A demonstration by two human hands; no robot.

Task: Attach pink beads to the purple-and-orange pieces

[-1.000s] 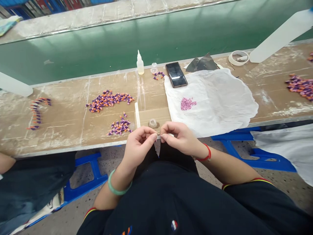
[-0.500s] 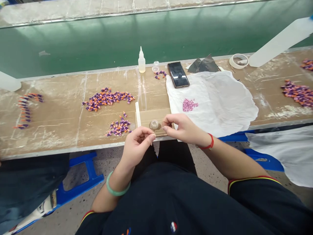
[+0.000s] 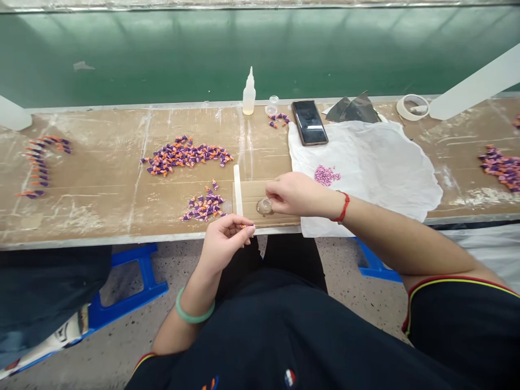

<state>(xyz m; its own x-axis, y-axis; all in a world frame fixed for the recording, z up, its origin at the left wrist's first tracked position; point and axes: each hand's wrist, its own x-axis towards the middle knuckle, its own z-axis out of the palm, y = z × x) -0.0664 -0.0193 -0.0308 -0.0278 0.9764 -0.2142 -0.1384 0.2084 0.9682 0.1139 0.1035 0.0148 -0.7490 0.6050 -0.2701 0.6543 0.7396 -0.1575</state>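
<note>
My left hand hovers at the bench's front edge, its fingers pinched on a tiny orange piece. Beyond it, my right hand rests on a cardboard patch, fingers closed in a pinch just right of a small clear round dish; what it pinches is too small to make out. A white stick lies left of the dish. A small heap of purple-and-orange pieces lies left of the stick, and a bigger heap sits further back.
A white cloth with a pink bead cluster covers the bench on the right. A phone, glue bottle, small jar and tape roll stand at the back. More pieces lie far left and right.
My hands were together at the bench edge; the right one has moved forward onto the cardboard beside the clear dish. The left stayed near the edge, still pinched.
</note>
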